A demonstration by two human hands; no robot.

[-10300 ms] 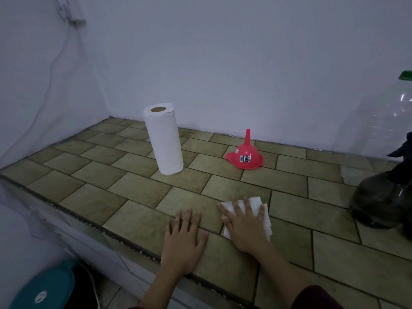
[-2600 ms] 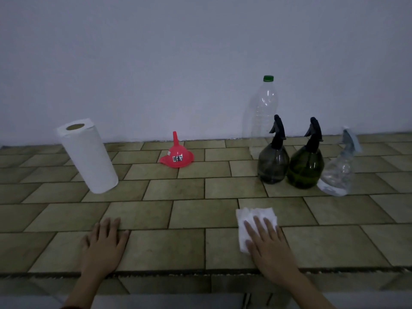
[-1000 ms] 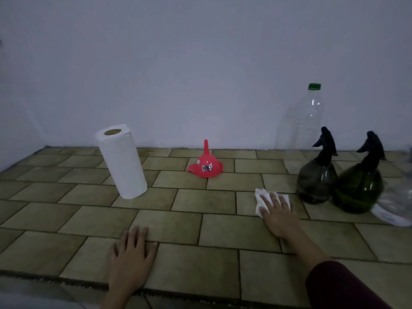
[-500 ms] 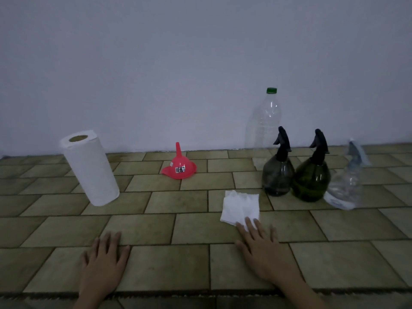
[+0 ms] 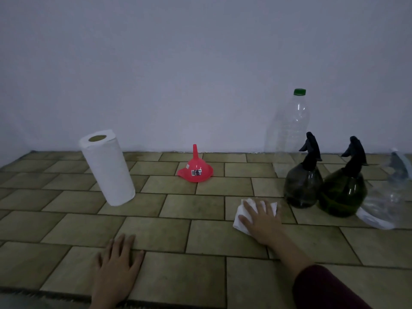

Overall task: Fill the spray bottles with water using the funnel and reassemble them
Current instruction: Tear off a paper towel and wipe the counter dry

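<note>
Three spray bottles stand at the right with their trigger heads on: a dark grey one (image 5: 303, 188), a dark green one (image 5: 344, 192) and a clear one (image 5: 392, 197) cut off by the frame edge. A red funnel (image 5: 195, 171) rests mouth down near the wall. Behind the grey bottle stands a tall clear bottle (image 5: 289, 128) with a green cap. My right hand (image 5: 260, 219) lies flat on a white paper towel (image 5: 242, 216), pressing it to the tiles just left of the grey bottle. My left hand (image 5: 117, 266) rests flat on the counter near its front edge, holding nothing.
A paper towel roll (image 5: 108, 167) stands upright at the left. The tiled counter (image 5: 178, 233) runs back to a white wall, and its front edge crosses the bottom of the view.
My right hand has moved forward onto the paper towel and pushed it toward the grey spray bottle. My left hand has stayed flat on the counter.
</note>
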